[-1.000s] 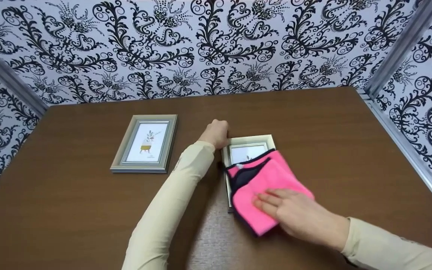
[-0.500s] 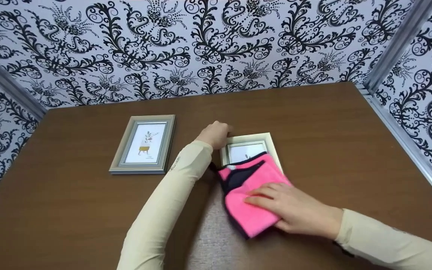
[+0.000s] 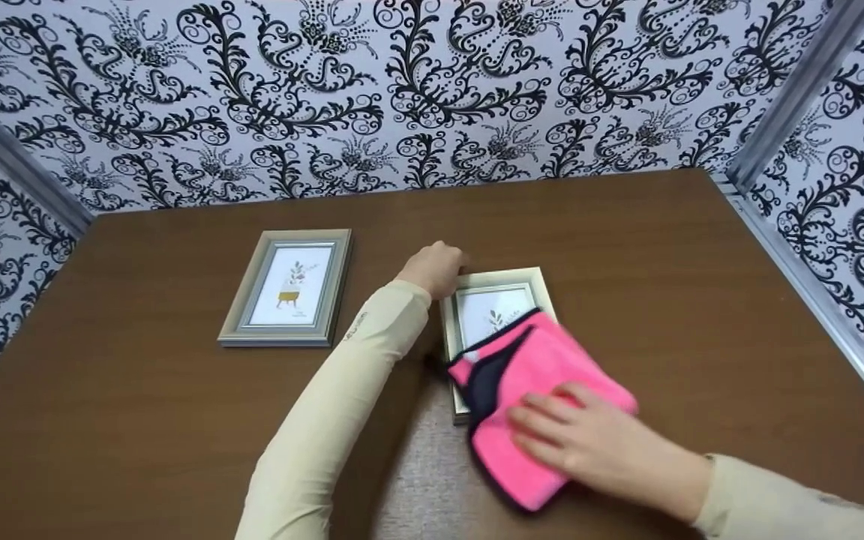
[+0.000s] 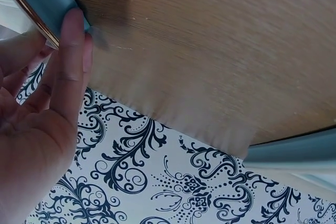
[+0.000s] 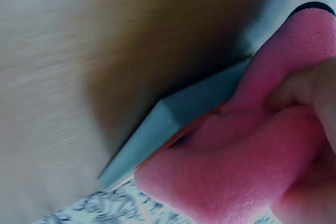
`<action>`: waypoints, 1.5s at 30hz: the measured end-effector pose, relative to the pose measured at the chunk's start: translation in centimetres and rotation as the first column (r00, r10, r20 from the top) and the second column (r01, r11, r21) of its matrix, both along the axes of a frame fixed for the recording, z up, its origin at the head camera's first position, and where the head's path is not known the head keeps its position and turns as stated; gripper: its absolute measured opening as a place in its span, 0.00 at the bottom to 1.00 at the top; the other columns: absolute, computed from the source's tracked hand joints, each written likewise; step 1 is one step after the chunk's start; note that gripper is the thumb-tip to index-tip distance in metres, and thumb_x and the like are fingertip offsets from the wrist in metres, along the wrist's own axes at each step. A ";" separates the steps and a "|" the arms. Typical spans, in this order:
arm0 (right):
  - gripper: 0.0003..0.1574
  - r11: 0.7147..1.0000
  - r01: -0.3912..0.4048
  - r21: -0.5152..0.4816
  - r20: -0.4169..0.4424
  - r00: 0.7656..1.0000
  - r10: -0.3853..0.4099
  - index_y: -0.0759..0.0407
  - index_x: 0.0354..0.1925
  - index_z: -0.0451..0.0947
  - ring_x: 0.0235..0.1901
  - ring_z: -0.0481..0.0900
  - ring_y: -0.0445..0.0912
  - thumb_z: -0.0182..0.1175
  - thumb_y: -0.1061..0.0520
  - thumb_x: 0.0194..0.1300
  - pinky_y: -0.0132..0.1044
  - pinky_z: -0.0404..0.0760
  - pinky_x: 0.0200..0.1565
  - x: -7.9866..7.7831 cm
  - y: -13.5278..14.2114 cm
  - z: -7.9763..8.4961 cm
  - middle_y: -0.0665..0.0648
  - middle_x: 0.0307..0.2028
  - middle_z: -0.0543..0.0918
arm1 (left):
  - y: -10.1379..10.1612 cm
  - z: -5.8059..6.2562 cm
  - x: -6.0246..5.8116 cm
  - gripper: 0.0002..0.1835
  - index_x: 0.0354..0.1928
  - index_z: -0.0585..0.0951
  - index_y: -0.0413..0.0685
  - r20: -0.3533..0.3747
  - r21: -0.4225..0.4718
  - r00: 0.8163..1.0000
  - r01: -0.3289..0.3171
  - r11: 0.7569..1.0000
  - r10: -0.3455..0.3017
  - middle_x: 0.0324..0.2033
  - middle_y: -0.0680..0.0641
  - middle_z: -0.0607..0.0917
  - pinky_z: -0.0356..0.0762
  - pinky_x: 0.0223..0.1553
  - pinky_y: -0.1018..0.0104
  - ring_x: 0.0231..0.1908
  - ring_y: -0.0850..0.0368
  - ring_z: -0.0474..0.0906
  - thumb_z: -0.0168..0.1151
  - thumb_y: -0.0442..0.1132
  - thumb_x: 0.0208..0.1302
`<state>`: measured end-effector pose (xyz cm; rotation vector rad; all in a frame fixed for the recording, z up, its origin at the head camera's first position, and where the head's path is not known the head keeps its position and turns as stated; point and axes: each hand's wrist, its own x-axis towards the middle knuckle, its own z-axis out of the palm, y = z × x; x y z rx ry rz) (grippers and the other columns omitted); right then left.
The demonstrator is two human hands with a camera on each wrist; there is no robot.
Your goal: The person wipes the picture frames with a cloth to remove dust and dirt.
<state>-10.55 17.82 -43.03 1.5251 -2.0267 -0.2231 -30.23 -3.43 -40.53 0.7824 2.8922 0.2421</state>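
A picture frame (image 3: 493, 280) with a plant print lies on the brown table, its lower right part hidden under a folded pink cloth (image 3: 563, 360) with dark trim. My left hand (image 3: 434, 271) holds the frame by its far left corner; in the left wrist view its fingers (image 4: 69, 72) lie along the blue-grey side. My right hand (image 3: 601, 444) grips the cloth over the near part of the frame. The right wrist view shows the thumb sunk into the bunched cloth (image 5: 231, 156), which overlaps the frame's edge (image 5: 157, 129).
A second picture frame (image 3: 293, 289), showing a plant in a yellow pot, lies to the left on the table (image 3: 139, 390). Black-and-white patterned walls (image 3: 402, 97) rise at the back and sides. A metal rail (image 3: 829, 315) runs along the right edge.
My right hand and the cloth moved slightly left, then back right and nearer to me, baring more of the print. The left hand stays at the frame's corner.
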 end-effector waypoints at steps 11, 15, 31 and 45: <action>0.33 0.980 0.006 0.201 -0.204 0.978 0.036 0.47 0.53 0.82 0.56 0.71 0.48 0.31 0.63 0.70 0.47 0.73 0.53 -0.2 -3.8 -0.2 0.52 0.58 0.75 | 0.0 -0.1 -0.1 0.10 0.33 0.84 0.42 -0.016 -0.040 0.998 0.068 0.997 -0.069 0.39 0.40 0.84 0.78 0.42 0.50 0.41 0.43 0.80 0.55 0.24 0.59; 0.30 0.980 -0.011 0.201 -0.210 0.976 0.054 0.47 0.49 0.84 0.57 0.71 0.49 0.36 0.61 0.65 0.47 0.72 0.55 -0.3 -1.7 0.0 0.53 0.59 0.74 | 0.0 -0.1 -0.2 0.08 0.32 0.83 0.42 -0.023 -0.053 0.995 0.095 0.994 -0.097 0.39 0.39 0.84 0.78 0.41 0.48 0.42 0.42 0.80 0.56 0.25 0.59; 0.35 0.985 -0.027 0.173 -0.120 0.992 0.048 0.53 0.47 0.81 0.55 0.73 0.54 0.24 0.65 0.74 0.48 0.73 0.52 -0.1 7.2 0.4 0.56 0.58 0.74 | 0.0 -0.1 0.1 0.11 0.39 0.85 0.44 -0.046 -0.091 0.994 0.097 0.991 -0.101 0.40 0.41 0.85 0.78 0.42 0.50 0.40 0.43 0.80 0.61 0.24 0.56; 0.38 0.991 -0.135 0.014 0.289 0.949 0.125 0.51 0.63 0.72 0.64 0.68 0.50 0.57 0.66 0.51 0.44 0.67 0.61 -1.8 -2.2 0.3 0.55 0.65 0.70 | 0.6 0.2 -0.6 0.08 0.37 0.86 0.40 -0.069 -0.131 0.995 0.064 0.989 -0.073 0.41 0.37 0.84 0.80 0.42 0.48 0.43 0.39 0.81 0.60 0.29 0.59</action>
